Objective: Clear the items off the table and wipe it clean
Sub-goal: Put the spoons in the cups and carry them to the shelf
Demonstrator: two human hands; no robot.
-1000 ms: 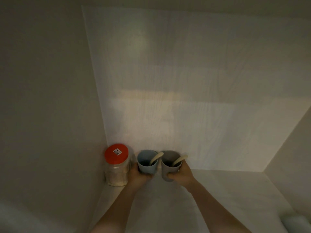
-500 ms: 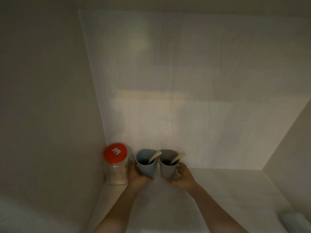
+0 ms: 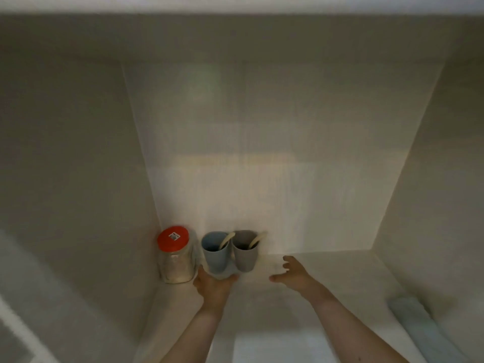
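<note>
You'll find one label only — a small white sticker (image 3: 173,236) on the jar's red lid (image 3: 172,238) — and its print is too blurred to read.

Single head-mounted wide-angle view, looking forward and slightly down into a pale, dim alcove – back wall ahead, side walls splaying outward at the frame edges. Both forearms enter from the bottom edge, within arm's reach of the rear corner.

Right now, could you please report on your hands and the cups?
Left hand at blue cup base, grip unclear. Right hand open, clear of grey cup. Both cups upright beside red-lidded jar. Nothing in the way.
</note>
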